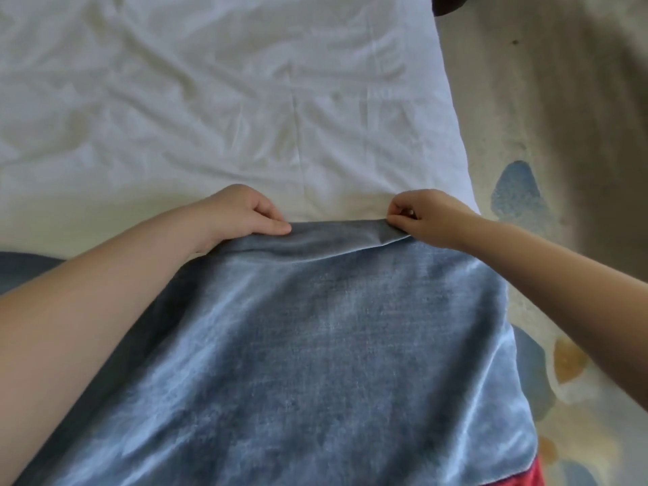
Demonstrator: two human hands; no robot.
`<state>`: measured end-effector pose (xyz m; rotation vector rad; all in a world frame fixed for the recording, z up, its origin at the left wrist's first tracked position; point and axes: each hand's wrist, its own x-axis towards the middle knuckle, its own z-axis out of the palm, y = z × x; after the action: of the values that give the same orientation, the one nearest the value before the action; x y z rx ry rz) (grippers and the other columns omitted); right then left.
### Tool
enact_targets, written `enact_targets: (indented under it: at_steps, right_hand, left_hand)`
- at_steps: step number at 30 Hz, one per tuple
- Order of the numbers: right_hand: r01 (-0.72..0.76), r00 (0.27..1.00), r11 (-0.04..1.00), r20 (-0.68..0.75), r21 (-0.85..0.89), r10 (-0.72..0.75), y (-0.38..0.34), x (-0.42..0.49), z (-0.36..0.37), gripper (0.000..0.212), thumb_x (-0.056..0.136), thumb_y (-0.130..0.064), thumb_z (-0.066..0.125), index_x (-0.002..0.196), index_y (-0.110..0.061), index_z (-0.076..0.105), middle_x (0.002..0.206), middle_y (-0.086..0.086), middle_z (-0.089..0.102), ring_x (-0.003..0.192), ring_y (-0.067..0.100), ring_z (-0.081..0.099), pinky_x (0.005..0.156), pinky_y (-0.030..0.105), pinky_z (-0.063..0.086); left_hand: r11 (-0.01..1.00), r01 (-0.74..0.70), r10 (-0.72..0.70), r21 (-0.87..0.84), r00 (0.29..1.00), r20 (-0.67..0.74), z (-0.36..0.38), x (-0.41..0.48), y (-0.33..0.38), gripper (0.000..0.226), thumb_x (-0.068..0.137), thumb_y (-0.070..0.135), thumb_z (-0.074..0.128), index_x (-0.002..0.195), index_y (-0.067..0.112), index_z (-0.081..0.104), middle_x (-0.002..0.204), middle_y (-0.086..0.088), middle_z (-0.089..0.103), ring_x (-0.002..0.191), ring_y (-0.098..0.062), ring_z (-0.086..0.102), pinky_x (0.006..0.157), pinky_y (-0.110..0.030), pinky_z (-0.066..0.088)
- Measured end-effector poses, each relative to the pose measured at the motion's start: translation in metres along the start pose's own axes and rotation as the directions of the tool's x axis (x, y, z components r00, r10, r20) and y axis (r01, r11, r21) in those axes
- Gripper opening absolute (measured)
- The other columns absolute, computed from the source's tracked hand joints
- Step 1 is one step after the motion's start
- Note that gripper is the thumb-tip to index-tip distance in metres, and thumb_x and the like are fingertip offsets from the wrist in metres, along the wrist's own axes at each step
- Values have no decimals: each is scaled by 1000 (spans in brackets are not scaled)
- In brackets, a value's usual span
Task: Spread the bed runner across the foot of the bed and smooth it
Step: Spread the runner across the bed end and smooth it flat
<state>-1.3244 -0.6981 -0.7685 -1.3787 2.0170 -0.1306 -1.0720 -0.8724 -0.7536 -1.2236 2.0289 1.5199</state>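
Observation:
A blue velvety bed runner (315, 345) lies over the near part of the bed (210, 100), which is covered by a wrinkled white sheet. The runner's far edge is folded over into a soft ridge. My left hand (245, 213) pinches that edge left of centre, thumb on top of the fold. My right hand (426, 219) pinches the same edge at its right corner, near the side of the mattress. The runner's right side hangs over the bed's edge. More of the runner shows at the far left behind my left forearm.
A patterned carpet (547, 142) in beige, blue and orange runs along the bed's right side. A dark object (450, 3) sits at the top edge by the bed. A strip of red cloth (533, 475) shows at the bottom right.

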Motion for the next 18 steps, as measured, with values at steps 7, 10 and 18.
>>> enact_targets:
  at_steps: [7, 10, 18]
  right_hand:
    - [-132, 969, 991, -209, 4, 130, 5, 13, -2, 36, 88, -49, 57, 62, -26, 49, 62, -7, 54, 57, 12, 49, 49, 27, 34]
    - [-171, 979, 985, -114, 4, 170, 20, 8, -10, 30, 89, -39, 52, 64, -22, 54, 64, -3, 56, 64, 18, 53, 55, 29, 39]
    - [-280, 957, 938, -140, -202, 256, 42, -1, -27, 17, 89, -41, 61, 92, -25, 53, 95, -1, 57, 87, 21, 51, 73, 33, 40]
  left_hand:
    - [853, -44, 318, 520, 833, -452, 19, 16, -3, 15, 85, 37, 65, 81, 23, 66, 86, 5, 66, 82, -20, 59, 65, -31, 43]
    - [864, -33, 276, 503, 865, -419, 16, 19, -5, 13, 85, 38, 64, 82, 25, 65, 90, 3, 66, 87, -22, 60, 68, -32, 44]
    - [748, 56, 285, 662, 873, -396, 22, 18, 6, 18, 92, 34, 56, 86, 18, 62, 87, -3, 66, 86, -29, 60, 71, -33, 36]
